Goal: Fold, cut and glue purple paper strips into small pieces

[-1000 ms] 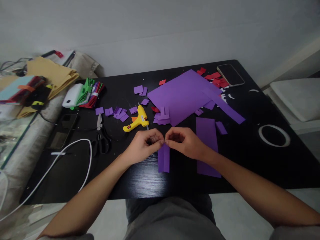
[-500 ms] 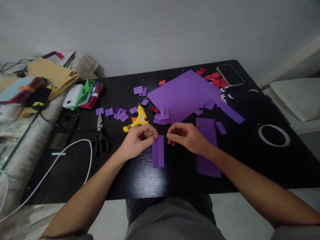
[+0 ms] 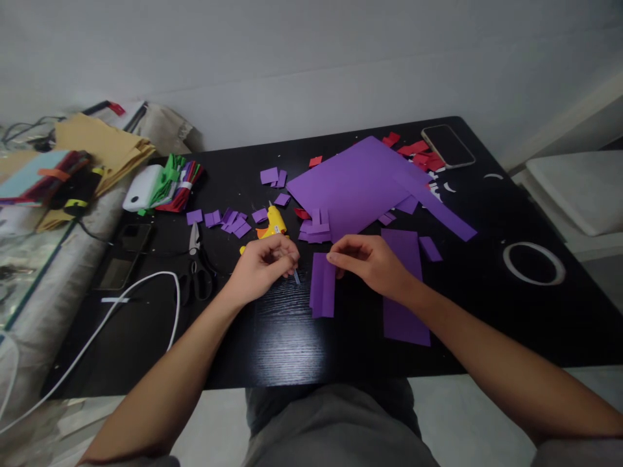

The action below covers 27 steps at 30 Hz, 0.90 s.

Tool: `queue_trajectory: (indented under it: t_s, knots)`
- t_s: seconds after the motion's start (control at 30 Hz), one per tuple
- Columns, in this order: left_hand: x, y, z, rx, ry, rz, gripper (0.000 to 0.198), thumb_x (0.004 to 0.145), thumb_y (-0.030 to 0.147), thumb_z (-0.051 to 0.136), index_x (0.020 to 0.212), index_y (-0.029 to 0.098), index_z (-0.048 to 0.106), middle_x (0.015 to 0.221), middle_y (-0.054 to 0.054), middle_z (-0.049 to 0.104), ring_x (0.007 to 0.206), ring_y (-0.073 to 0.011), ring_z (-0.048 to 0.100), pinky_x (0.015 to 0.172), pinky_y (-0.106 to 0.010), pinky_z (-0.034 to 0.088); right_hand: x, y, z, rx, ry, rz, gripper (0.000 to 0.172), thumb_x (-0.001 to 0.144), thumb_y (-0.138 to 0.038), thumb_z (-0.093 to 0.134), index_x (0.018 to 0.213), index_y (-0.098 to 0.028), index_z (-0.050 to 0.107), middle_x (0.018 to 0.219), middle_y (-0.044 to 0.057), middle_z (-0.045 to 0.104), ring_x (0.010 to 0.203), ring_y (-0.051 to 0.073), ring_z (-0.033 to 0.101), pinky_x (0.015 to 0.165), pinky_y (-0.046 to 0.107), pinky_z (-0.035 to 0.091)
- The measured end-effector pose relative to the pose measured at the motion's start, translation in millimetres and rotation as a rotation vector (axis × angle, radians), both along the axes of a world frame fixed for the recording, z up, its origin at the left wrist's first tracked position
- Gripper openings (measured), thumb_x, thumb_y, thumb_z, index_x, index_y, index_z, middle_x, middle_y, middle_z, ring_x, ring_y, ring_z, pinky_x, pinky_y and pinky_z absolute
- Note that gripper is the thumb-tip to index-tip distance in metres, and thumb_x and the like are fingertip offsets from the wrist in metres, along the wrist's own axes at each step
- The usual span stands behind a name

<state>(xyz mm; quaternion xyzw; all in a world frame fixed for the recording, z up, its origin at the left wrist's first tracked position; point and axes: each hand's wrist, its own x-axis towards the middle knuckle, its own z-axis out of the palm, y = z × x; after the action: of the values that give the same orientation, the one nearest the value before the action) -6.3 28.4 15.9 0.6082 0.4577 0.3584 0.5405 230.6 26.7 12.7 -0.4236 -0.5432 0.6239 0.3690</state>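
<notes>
My right hand (image 3: 367, 261) pinches the upper right corner of a folded purple paper strip (image 3: 322, 288), which stands over the table with a crease down its length. To its left, my left hand (image 3: 270, 263) is closed, thumb against curled fingers. A thin bluish-grey sliver (image 3: 296, 277) shows just below those fingertips; its kind is unclear. Behind the left hand lies a yellow glue gun (image 3: 273, 224), partly covered by it. Under my right forearm is a purple paper rectangle (image 3: 403, 259). Small folded purple pieces (image 3: 316, 228) are heaped just beyond the hands.
Black-handled scissors (image 3: 198, 269) and a white cable (image 3: 176, 292) lie on the left. A large purple sheet (image 3: 355, 181), red scraps (image 3: 423, 155) and a phone (image 3: 448, 146) are at the back. A white ring (image 3: 506, 259) sits at right. Bundled coloured paper (image 3: 178, 185) is back left.
The purple strip has passed from my left hand to my right and shifted slightly right. My left hand has drawn back a little to the left, over more of the glue gun.
</notes>
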Motion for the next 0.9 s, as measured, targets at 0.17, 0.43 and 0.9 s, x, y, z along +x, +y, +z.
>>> queue_trajectory:
  t_s: [0.17,0.43,0.9]
  knots:
    - [5.7,-4.2,-1.3,0.093,-0.040,-0.010,0.013,0.088,0.024,0.075,0.097,0.015,0.071,0.076,-0.001,0.068,0.065,-0.0100,0.064,0.064,-0.020,0.055,-2.4,0.3,-1.8,-0.104,0.080,0.007,0.033,0.078,-0.046,0.087,0.081,-0.016,0.074,0.071,0.000,0.070,0.063,0.013,0.068,0.064,0.027,0.058]
    - [5.8,-8.4,-5.3,0.151,-0.039,-0.164,0.028,0.091,0.021,0.074,0.119,0.017,0.071,0.095,-0.006,0.076,0.083,-0.0131,0.071,0.075,-0.023,0.058,-2.8,-1.2,-5.7,-0.169,0.116,0.002,0.033,0.077,-0.044,0.088,0.086,-0.016,0.074,0.075,0.001,0.074,0.067,0.014,0.072,0.065,0.028,0.061]
    - [10.3,-7.0,-0.4,0.169,0.007,-0.009,0.010,0.088,0.022,0.074,0.096,0.016,0.076,0.077,-0.002,0.075,0.068,-0.0107,0.069,0.066,-0.021,0.058,-4.0,-4.5,-6.7,-0.159,0.181,0.035,0.014,0.087,-0.028,0.075,0.098,-0.021,0.072,0.080,0.000,0.076,0.073,0.015,0.075,0.069,0.030,0.064]
